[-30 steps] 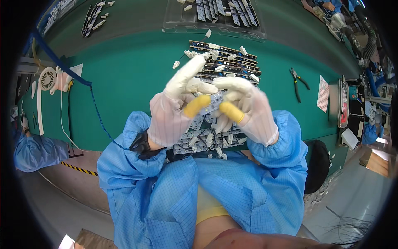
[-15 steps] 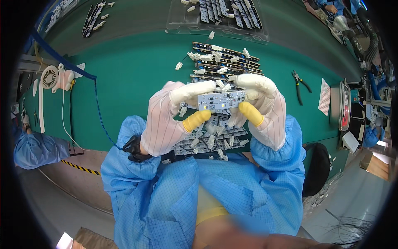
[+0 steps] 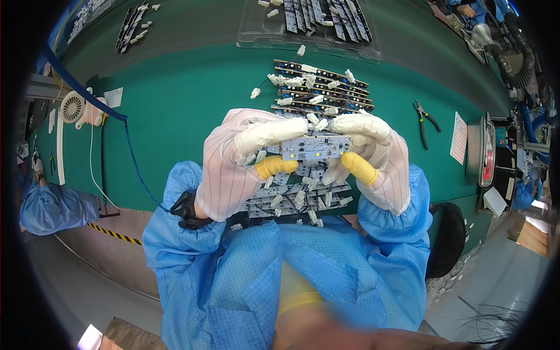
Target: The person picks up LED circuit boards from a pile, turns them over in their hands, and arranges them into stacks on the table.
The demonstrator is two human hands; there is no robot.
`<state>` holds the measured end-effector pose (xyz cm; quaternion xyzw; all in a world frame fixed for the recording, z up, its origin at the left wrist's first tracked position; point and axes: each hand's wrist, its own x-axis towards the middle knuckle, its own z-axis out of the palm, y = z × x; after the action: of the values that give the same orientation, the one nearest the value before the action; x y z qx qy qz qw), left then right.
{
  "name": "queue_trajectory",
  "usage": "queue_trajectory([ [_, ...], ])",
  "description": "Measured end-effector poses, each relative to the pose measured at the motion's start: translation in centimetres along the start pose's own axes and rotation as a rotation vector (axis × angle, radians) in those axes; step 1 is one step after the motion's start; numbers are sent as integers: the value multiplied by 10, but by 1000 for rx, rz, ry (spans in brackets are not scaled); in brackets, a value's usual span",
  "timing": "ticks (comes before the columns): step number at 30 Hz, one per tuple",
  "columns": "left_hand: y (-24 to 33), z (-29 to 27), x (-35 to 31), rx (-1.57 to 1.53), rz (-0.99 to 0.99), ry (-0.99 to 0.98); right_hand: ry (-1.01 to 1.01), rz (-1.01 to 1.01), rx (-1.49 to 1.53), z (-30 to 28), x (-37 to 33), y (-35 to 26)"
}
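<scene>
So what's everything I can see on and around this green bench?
Small circuit board: one, pale, held between both hands.
Stacked boards with white connectors: several, dark, on the mat beyond the hands.
More boards: a pile, under the hands near the mat's edge.
Clear tray: one, holding dark strips, far edge.
Loose white connector: one, on the mat.
Pliers: one, dark, right side.
Small fan: one, white, left.
Blue cable: one, running to the wrist strap.
Green mat: one.
Left hand: white glove, yellow thumb cot.
Right hand: the same.
</scene>
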<state>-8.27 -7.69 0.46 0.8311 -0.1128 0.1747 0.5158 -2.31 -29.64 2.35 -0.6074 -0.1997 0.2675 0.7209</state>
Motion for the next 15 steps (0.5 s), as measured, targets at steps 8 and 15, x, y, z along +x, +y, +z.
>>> queue_trajectory([
  [8,0,0,1,29,-61,-2,8,51,39,6,0,-9],
  [15,-2,1,2,2,12,44,-24,32,-72,0,4,-5],
])
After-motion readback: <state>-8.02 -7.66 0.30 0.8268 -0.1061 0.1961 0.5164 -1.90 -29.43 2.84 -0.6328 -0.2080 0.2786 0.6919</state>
